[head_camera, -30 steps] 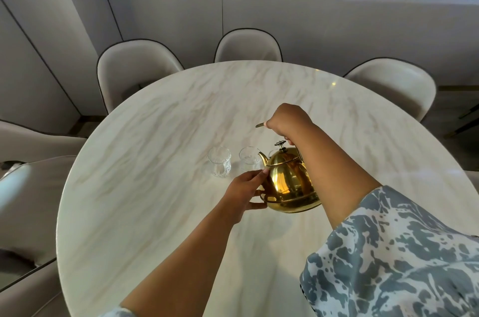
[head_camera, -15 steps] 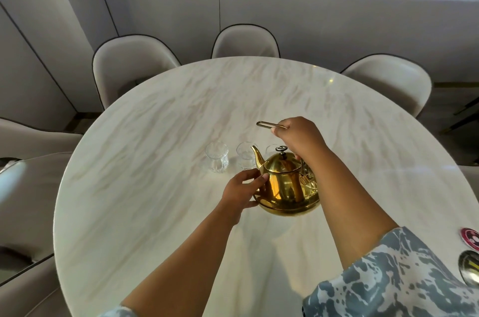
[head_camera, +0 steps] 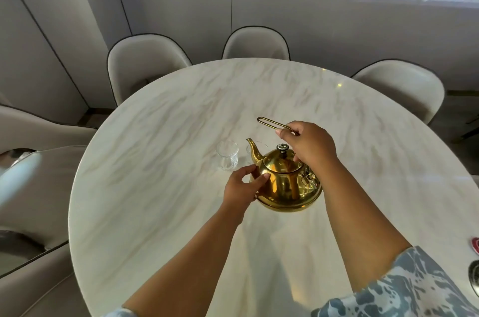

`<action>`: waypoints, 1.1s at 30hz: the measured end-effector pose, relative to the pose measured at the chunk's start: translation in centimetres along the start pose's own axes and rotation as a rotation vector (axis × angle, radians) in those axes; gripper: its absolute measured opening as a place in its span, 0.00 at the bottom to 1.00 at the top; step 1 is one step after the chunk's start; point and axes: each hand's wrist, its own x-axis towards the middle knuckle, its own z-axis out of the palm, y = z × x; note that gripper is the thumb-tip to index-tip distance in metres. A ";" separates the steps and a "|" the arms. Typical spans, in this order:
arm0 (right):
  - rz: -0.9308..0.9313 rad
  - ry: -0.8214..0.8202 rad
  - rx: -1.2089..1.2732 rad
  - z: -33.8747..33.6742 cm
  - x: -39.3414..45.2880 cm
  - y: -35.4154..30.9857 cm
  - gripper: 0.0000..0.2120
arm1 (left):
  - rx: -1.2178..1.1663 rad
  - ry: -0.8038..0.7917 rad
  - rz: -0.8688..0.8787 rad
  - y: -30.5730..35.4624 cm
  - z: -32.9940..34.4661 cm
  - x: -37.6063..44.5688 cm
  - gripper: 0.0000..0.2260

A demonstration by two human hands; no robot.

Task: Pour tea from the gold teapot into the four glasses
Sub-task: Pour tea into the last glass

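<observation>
The gold teapot (head_camera: 287, 184) stands upright near the middle of the round marble table (head_camera: 160, 150), spout pointing away to the left. My right hand (head_camera: 308, 145) grips its thin wire handle, which sticks out above the lid. My left hand (head_camera: 243, 187) rests against the pot's left side with fingers and thumb on the body. One clear ribbed glass (head_camera: 227, 159) stands just left of the spout. A second glass (head_camera: 249, 153) shows partly behind the spout. Any other glasses are hidden behind the pot and my right hand.
Cream chairs ring the table: one at the far left (head_camera: 145, 65), one at the far middle (head_camera: 255, 43), one at the far right (head_camera: 404, 88). A red object (head_camera: 475, 245) and a dark round object (head_camera: 474, 276) lie at the table's right edge.
The teapot has tipped back from a forward tilt to upright and come down toward the table. My right hand lowered with the handle. My left hand stayed on the pot's side.
</observation>
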 end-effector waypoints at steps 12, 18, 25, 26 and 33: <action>-0.061 -0.052 0.158 2.2 1.0 -3.8 0.13 | -0.048 0.106 0.003 0.6 -2.3 0.2 0.20; -0.126 -0.046 0.086 2.5 2.6 -4.9 0.15 | -0.082 0.012 -0.073 0.9 -2.8 0.7 0.16; -0.157 -0.081 -0.044 2.9 4.8 -6.6 0.15 | -0.088 -0.051 -0.082 1.6 -3.4 1.5 0.18; -0.147 -0.084 -0.056 3.0 5.1 -6.7 0.15 | -0.089 -0.055 -0.085 1.7 -3.4 1.6 0.17; -0.112 -0.133 -0.110 3.8 6.7 -7.6 0.15 | -0.094 -0.071 -0.125 2.0 -3.6 2.3 0.14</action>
